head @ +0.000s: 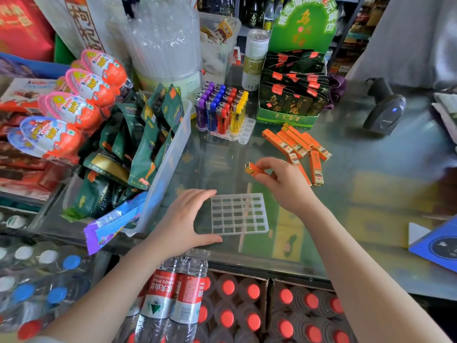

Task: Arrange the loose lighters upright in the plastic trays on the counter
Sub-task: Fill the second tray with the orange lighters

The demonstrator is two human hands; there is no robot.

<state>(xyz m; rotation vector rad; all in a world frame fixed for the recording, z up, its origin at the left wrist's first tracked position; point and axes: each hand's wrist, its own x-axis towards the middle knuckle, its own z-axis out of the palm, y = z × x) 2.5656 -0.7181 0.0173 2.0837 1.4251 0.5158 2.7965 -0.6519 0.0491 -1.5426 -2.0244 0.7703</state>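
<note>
A clear plastic tray [238, 213] with a grid of empty cells lies flat on the glass counter near the front. My left hand [186, 220] rests against its left edge, fingers straight along the top and thumb at the bottom corner. Above the tray's far right corner, my right hand [282, 181] pinches one orange lighter [253, 168], held roughly level. Several loose orange lighters [298, 143] lie flat on the counter beyond it. Farther back, a second tray [243, 134] holds purple, blue, red and yellow lighters [220, 107] standing upright.
A clear bin of green snack packets [158, 134] stands left of the tray. A green display box of dark sachets [291, 95] and a can [256, 58] sit behind. A barcode scanner [385, 110] is at the right. Water bottles [178, 293] stand below the counter edge.
</note>
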